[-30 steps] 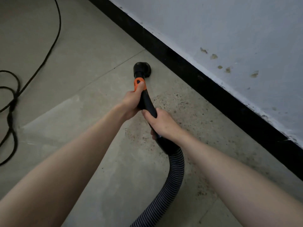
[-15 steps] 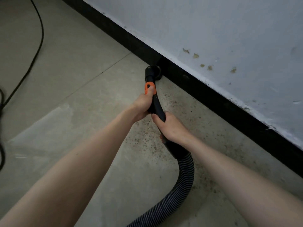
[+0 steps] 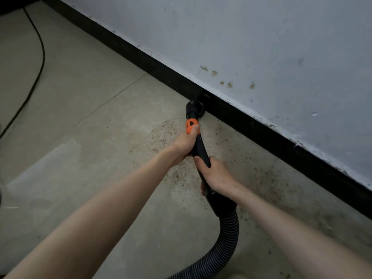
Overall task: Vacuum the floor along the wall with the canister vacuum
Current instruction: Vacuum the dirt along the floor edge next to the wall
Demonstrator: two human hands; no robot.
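A black vacuum wand point(image 3: 198, 147) with an orange collar point(image 3: 190, 125) runs from my hands down to a round black nozzle point(image 3: 194, 108). The nozzle sits on the floor right against the black baseboard point(image 3: 261, 131). My left hand point(image 3: 186, 142) grips the wand just below the orange collar, thumb on the collar. My right hand point(image 3: 216, 174) grips the wand lower down, near the cuff where the ribbed grey-black hose point(image 3: 227, 244) begins. The hose curls down and out of the bottom edge. The canister itself is out of view.
Brown specks of dirt point(image 3: 175, 174) litter the beige tiled floor point(image 3: 96, 121) around the wand and along the baseboard. A stained grey-white wall point(image 3: 261, 47) rises above the baseboard. A black cord point(image 3: 39, 63) trails across the floor at the far left.
The nozzle moved from the open tile to the right until it met the baseboard. Both hands kept their grip on the wand. The view shifted, so the looped cord left the frame.
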